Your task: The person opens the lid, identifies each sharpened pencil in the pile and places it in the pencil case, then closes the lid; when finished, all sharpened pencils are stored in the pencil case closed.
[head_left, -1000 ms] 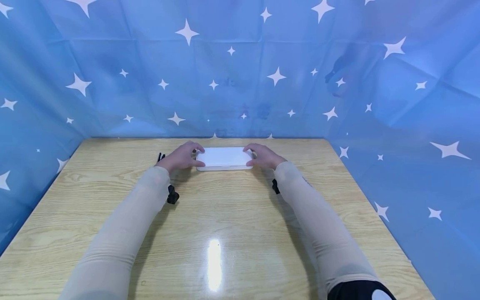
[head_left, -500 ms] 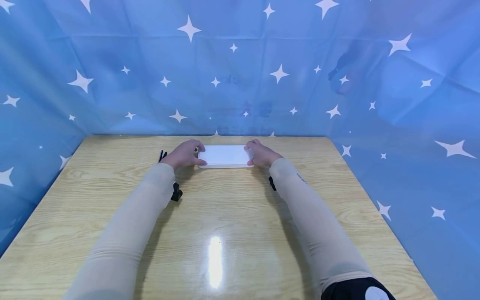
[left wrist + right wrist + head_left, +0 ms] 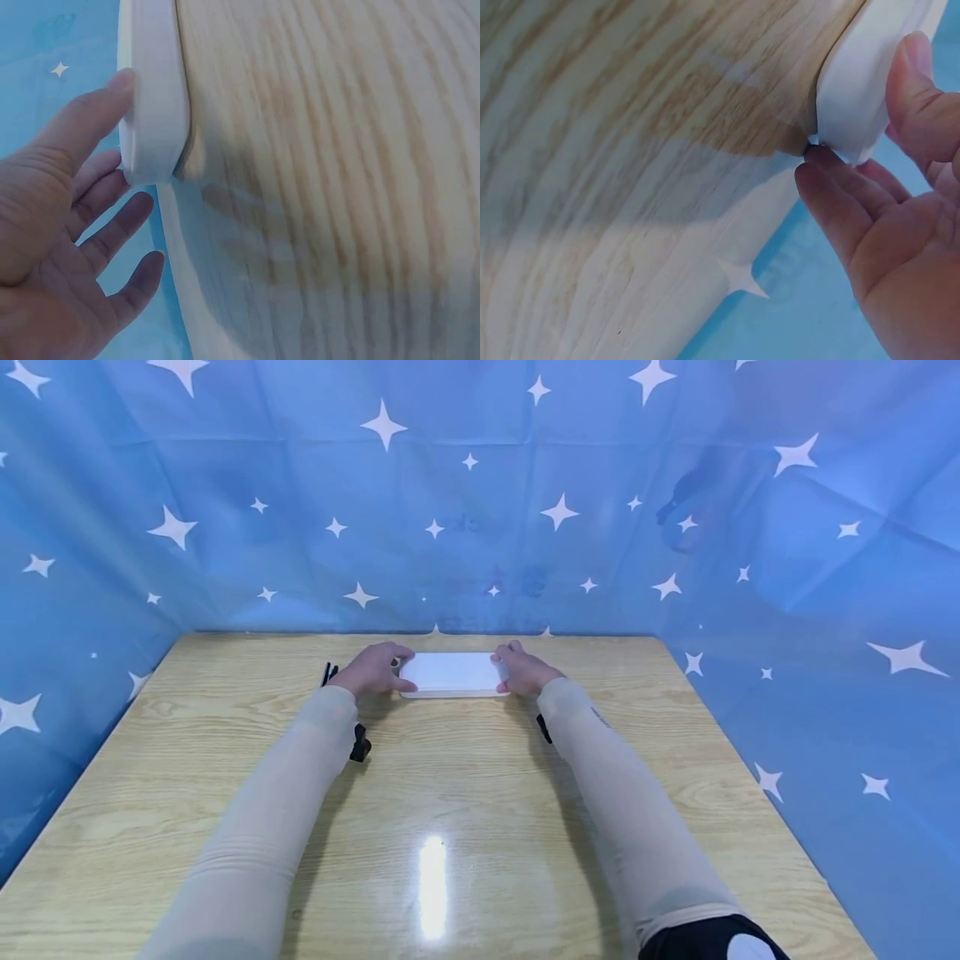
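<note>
A white rectangular box (image 3: pixel 453 672) with rounded corners lies lengthwise near the back of the wooden table. My left hand (image 3: pixel 375 668) holds its left end, thumb on the near side and index finger at the far corner. In the left wrist view, that thumb presses the side of the box (image 3: pixel 159 97), and the lower fingers of the left hand (image 3: pixel 75 217) are spread beyond its end. At the opposite end, my right hand (image 3: pixel 525 671) grips the box. The right wrist view has the thumb of the right hand (image 3: pixel 915 195) against its side, with fingertips tucked by its lower corner.
The wooden table (image 3: pixel 450 785) reaches back to a blue curtain (image 3: pixel 420 485) with white stars, which also hangs along both sides. Black wrist gear (image 3: pixel 361 744) shows under the left sleeve. A bright light reflection lies on the table front.
The head view has shifted slightly. My right wrist has come a little inward and its fingers sit closer on the box end. The box stays at about the same place on the table.
</note>
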